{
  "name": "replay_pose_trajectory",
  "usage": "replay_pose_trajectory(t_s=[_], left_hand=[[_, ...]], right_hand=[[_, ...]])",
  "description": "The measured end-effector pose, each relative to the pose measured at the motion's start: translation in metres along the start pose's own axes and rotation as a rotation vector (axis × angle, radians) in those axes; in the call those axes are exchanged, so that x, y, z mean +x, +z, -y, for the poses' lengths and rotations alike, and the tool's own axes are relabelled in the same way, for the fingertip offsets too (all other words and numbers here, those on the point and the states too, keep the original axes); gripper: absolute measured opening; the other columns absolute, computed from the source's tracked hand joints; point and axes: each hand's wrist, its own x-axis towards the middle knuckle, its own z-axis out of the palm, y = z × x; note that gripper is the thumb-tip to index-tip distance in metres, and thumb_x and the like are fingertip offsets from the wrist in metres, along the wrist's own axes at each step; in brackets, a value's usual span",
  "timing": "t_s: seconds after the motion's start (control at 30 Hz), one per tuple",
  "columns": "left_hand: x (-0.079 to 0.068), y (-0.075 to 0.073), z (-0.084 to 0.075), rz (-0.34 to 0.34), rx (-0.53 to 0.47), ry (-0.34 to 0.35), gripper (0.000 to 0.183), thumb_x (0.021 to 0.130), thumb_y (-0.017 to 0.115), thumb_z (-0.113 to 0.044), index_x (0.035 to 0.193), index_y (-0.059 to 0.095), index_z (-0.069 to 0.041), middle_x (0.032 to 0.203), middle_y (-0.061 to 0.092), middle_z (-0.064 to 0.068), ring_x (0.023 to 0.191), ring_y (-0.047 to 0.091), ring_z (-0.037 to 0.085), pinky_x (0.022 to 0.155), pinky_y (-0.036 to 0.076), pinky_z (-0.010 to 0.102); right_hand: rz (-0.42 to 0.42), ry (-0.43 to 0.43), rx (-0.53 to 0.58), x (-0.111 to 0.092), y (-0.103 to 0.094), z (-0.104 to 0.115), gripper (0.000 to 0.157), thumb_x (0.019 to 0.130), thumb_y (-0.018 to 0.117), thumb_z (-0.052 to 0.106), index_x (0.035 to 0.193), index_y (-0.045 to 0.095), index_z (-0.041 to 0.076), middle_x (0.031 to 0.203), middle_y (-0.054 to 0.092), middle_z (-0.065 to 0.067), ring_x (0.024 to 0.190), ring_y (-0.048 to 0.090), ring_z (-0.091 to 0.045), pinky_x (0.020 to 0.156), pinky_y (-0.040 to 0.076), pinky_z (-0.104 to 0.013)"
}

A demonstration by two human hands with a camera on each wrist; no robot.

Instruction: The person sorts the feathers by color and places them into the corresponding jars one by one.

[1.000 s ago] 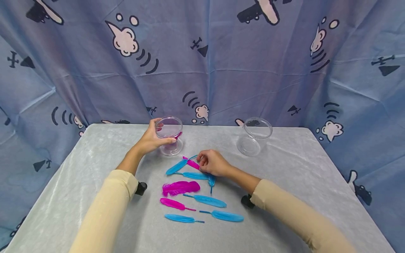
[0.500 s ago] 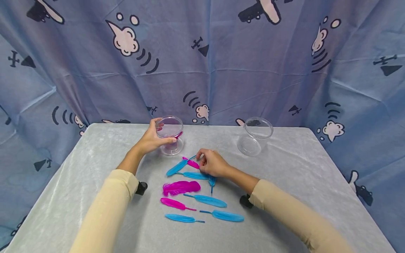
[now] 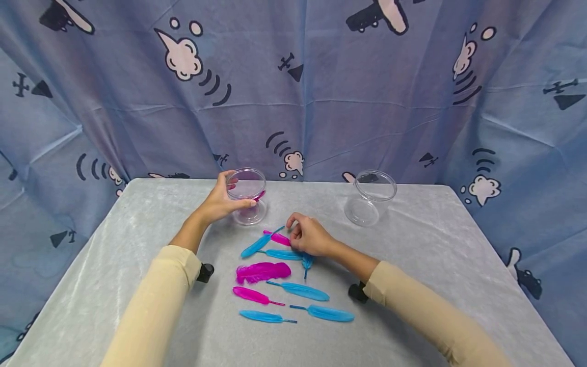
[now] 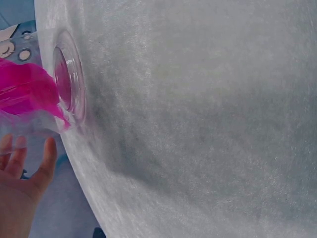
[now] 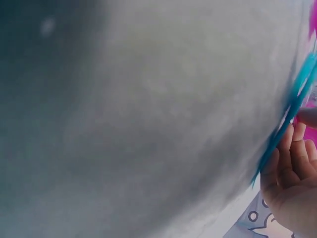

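My left hand (image 3: 219,202) grips one of two tubs (image 3: 249,217); my right hand (image 3: 313,237) pinches one of three loose pink feathers (image 3: 279,239) among six blue ones (image 3: 304,291).

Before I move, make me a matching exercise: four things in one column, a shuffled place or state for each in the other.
1 Left hand
2 Right hand
3 Tub on the right
4 Broad feather

A Magenta, lying flat
B Holding the other tub
C Standing, untouched
D By a slim magenta feather

Pairs: 1-B, 2-D, 3-C, 4-A
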Motion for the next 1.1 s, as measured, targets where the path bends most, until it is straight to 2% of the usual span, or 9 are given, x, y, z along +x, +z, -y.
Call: replay_pose_trajectory(t_s=[0.07, 0.3, 0.6, 0.73, 0.97, 1.1], left_hand=[[0.000, 0.000, 0.000, 0.000, -0.001, 0.001, 0.095, 0.076, 0.076, -0.020, 0.142, 0.010, -0.003, 0.144, 0.026, 0.024, 0.134, 0.025, 0.037, 0.107, 0.024, 0.050], [0.021, 0.002, 0.036, -0.019, 0.019, 0.010, 0.104, 0.070, 0.080, -0.035, 0.143, 0.011, -0.012, 0.145, 0.028, 0.018, 0.134, 0.027, 0.030, 0.107, 0.026, 0.048], [0.021, 0.003, 0.037, -0.025, 0.032, 0.014, 0.105, 0.069, 0.080, -0.039, 0.143, 0.011, -0.013, 0.145, 0.029, 0.017, 0.133, 0.028, 0.029, 0.106, 0.027, 0.048], [0.019, 0.002, 0.032, -0.012, 0.017, -0.005, 0.104, 0.070, 0.080, -0.036, 0.143, 0.010, -0.012, 0.146, 0.027, 0.016, 0.134, 0.026, 0.031, 0.107, 0.025, 0.049], [0.002, 0.001, 0.003, 0.008, -0.005, -0.009, 0.097, 0.075, 0.077, -0.022, 0.143, 0.010, -0.004, 0.145, 0.024, 0.024, 0.134, 0.024, 0.037, 0.106, 0.024, 0.051], [-0.003, 0.001, -0.003, 0.001, 0.002, -0.013, 0.095, 0.077, 0.076, -0.021, 0.142, 0.010, -0.004, 0.145, 0.024, 0.024, 0.134, 0.024, 0.037, 0.107, 0.024, 0.050]], right_hand=[[-0.001, 0.007, 0.015, 0.000, -0.002, 0.001, 0.029, 0.079, 0.066, -0.001, 0.104, 0.051, 0.003, 0.067, 0.058, -0.004, 0.052, 0.052, -0.013, 0.051, 0.047, -0.025], [0.007, 0.008, 0.035, 0.001, -0.011, 0.004, 0.033, 0.080, 0.066, -0.002, 0.108, 0.050, 0.001, 0.069, 0.059, -0.005, 0.057, 0.054, -0.014, 0.054, 0.049, -0.024], [0.004, -0.033, 0.020, 0.004, -0.035, 0.016, 0.034, 0.077, 0.067, -0.003, 0.107, 0.053, 0.001, 0.071, 0.060, -0.005, 0.062, 0.056, -0.017, 0.062, 0.051, -0.025], [0.009, -0.059, 0.014, 0.004, -0.048, 0.024, 0.031, 0.076, 0.066, -0.004, 0.104, 0.054, 0.004, 0.072, 0.061, -0.005, 0.063, 0.057, -0.017, 0.063, 0.052, -0.026], [-0.010, -0.076, -0.017, 0.005, -0.071, 0.040, 0.030, 0.078, 0.067, -0.001, 0.104, 0.054, 0.007, 0.072, 0.061, -0.005, 0.065, 0.057, -0.019, 0.064, 0.052, -0.027], [-0.028, -0.106, -0.016, 0.007, -0.085, 0.053, 0.029, 0.079, 0.065, -0.002, 0.105, 0.054, 0.006, 0.074, 0.061, -0.006, 0.065, 0.057, -0.020, 0.064, 0.052, -0.029]])
